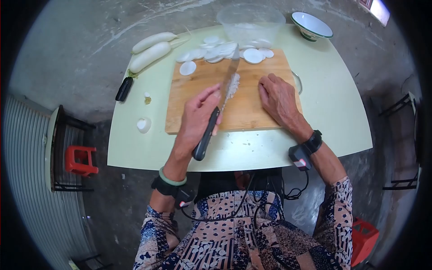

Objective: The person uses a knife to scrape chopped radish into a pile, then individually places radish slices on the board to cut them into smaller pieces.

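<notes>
Left hand (197, 118) wrapped around the black handle of a knife (219, 108), fingers closed on it, forefinger stretched up along the blade's back. Blade running up and away from that hand across the cutting board (245, 114), white shreds stuck to its flat side, tip reaching the heap of radish slices (225, 50) at the board's far edge. Right hand (278, 96) resting palm down on the board just right of the blade, fingers loosely curled together, holding nothing, knuckles pointing toward the slices. 1 round slice (187, 68) lying alone on the board, up and to the left of the left hand. Beyond the slices, well past the knife tip, a clear plastic bowl (250, 22); further right of it, past the right hand, a white bowl with a green rim (311, 25). Far to the upper left of the left hand, 2 whole white radishes (150, 50) lying side by side on the pale green table (333, 108). Left of the board, near the left hand, a small black object (124, 88), a cut radish end (143, 124) and a few tiny scraps. Bands on both wrists, cables trailing down toward the patterned shirt.
</notes>
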{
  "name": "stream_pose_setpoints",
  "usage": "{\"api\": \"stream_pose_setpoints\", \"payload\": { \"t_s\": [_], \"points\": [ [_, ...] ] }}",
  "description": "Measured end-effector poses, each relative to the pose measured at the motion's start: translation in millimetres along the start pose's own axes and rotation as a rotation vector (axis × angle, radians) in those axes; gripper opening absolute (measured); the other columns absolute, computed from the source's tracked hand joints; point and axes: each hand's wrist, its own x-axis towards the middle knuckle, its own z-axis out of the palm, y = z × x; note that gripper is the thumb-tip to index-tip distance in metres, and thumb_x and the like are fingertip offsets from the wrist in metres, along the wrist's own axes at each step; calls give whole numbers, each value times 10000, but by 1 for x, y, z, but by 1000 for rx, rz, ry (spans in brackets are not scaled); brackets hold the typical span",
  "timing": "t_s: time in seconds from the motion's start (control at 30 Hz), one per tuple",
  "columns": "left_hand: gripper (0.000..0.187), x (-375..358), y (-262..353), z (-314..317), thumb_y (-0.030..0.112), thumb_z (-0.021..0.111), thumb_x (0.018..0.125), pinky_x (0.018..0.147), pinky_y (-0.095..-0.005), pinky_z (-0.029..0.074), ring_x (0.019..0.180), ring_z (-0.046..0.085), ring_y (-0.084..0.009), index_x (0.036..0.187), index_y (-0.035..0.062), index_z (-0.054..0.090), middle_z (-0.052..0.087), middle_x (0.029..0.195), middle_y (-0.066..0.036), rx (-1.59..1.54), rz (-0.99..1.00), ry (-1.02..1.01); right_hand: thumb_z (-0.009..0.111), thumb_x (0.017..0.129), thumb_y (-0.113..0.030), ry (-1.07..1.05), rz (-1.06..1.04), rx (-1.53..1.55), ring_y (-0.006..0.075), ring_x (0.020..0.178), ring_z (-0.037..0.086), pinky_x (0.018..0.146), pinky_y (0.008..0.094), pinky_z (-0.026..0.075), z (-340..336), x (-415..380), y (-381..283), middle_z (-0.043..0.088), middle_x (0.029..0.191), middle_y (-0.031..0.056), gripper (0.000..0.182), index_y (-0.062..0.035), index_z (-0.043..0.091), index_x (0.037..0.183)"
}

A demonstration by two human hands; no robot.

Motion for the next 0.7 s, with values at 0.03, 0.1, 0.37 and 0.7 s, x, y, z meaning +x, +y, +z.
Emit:
{"api": "stream_pose_setpoints", "payload": {
  "t_s": [0.03, 0.1, 0.37, 0.7],
  "points": [
    [488, 3, -7, 1, 313, 577, 1081, 419, -229, 390, 439, 508, -75, 1476, 27, 560, 590, 643, -22, 50, -5, -9, 641, 942, -72, 2, 9, -1, 347, 833, 646, 717, 458, 502, -1, 1, -1, 617, 856, 147, 70, -18, 644, 897],
    [482, 6, -7, 1, 321, 582, 1084, 414, -214, 387, 435, 510, -67, 1476, 41, 561, 600, 645, -26, 54, -22, -17, 641, 941, -72, -4, 4, 8, 347, 831, 646, 717, 459, 503, -2, 1, -1, 619, 855, 146, 71, -17, 645, 898],
    [490, 0, -8, 4, 318, 569, 1085, 424, -234, 396, 451, 497, -76, 1466, 10, 567, 597, 682, -25, 29, 2, -30, 649, 943, -93, -33, 2, 3, 353, 844, 660, 717, 485, 523, -3, 3, 0, 620, 864, 161, 95, -18, 622, 890],
    [485, -3, -2, 2, 303, 575, 1078, 427, -235, 405, 464, 513, -73, 1462, 7, 572, 597, 683, -28, 30, 6, -26, 637, 949, -90, -22, 0, 24, 360, 843, 658, 722, 484, 521, -3, 4, 2, 624, 863, 167, 100, -11, 624, 890]
  ]
}}
